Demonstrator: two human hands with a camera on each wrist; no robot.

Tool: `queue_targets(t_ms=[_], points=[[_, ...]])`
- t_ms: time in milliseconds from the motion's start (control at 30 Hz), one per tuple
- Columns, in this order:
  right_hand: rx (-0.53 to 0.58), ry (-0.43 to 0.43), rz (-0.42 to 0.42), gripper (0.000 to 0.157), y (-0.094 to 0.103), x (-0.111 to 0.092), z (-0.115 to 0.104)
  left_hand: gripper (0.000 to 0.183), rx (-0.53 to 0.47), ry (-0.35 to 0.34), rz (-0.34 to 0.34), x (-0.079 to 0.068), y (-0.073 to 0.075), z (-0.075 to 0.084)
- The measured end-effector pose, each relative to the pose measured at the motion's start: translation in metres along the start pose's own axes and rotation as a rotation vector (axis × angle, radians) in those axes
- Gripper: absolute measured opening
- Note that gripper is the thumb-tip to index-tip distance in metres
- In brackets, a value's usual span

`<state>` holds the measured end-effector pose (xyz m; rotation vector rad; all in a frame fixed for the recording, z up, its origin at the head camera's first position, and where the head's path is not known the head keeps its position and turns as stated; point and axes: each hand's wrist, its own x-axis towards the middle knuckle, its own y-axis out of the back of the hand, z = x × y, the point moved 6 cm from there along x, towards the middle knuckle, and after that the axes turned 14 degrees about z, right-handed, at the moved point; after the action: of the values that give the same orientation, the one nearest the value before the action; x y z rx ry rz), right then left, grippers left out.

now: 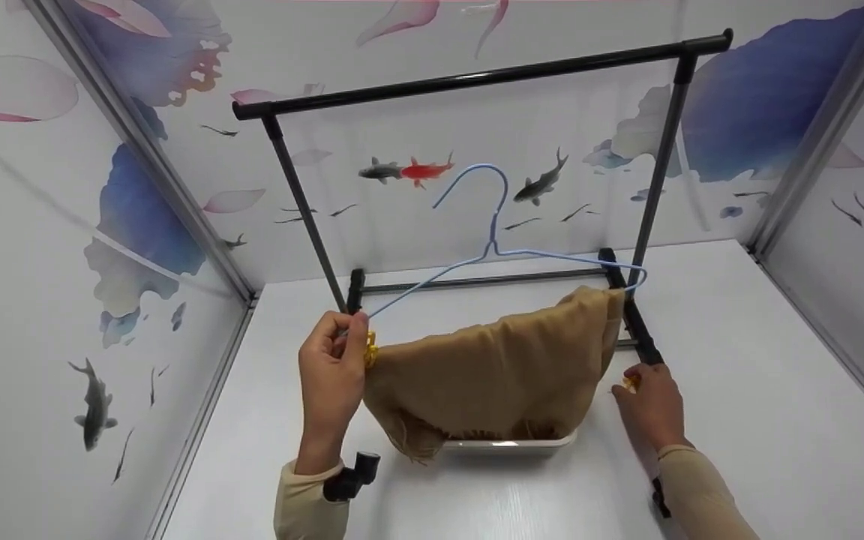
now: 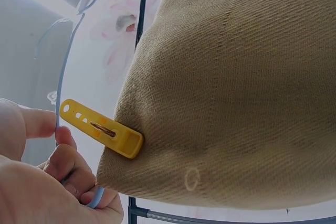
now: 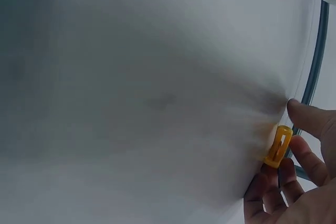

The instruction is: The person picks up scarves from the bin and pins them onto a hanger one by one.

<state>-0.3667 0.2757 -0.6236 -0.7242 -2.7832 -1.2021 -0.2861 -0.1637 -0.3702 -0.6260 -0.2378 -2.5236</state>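
Note:
My left hand [image 1: 331, 382] pinches the left corner of a blue wire hanger [image 1: 493, 244], its hook pointing up. A tan woven cloth [image 1: 484, 375] with a fringed lower edge hangs folded over the hanger's lower bar. Beside the left fingers, a yellow clothespin [image 2: 128, 142] is clipped on the cloth's left edge. Lower right, apart from the cloth, my right hand [image 1: 653, 405] is down at the white tabletop. Between its thumb and curled fingers it holds another yellow clothespin [image 3: 273, 161].
A black garment rack [image 1: 477, 77] stands behind the hanger, its right foot close to my right hand. Below the cloth sits a white tray [image 1: 507, 444], mostly hidden. Printed wall panels [image 1: 432, 217] with fish enclose the white table [image 1: 762, 375].

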Motion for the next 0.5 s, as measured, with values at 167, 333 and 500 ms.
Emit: queue_targets(t_ms=[167,333,500], points=[[0.0,0.025,0.016,0.029,0.0,0.002,0.0,0.018,0.003,-0.013,0.004,0.001,0.0,0.002],[0.002,-0.014,-0.052,0.039,0.008,0.0,-0.001,0.02,0.007,-0.011,0.002,0.001,-0.001,0.002],[0.068,-0.01,-0.043,0.041,0.035,-0.006,-0.02,0.02,0.018,-0.008,0.002,0.0,0.0,0.002]])
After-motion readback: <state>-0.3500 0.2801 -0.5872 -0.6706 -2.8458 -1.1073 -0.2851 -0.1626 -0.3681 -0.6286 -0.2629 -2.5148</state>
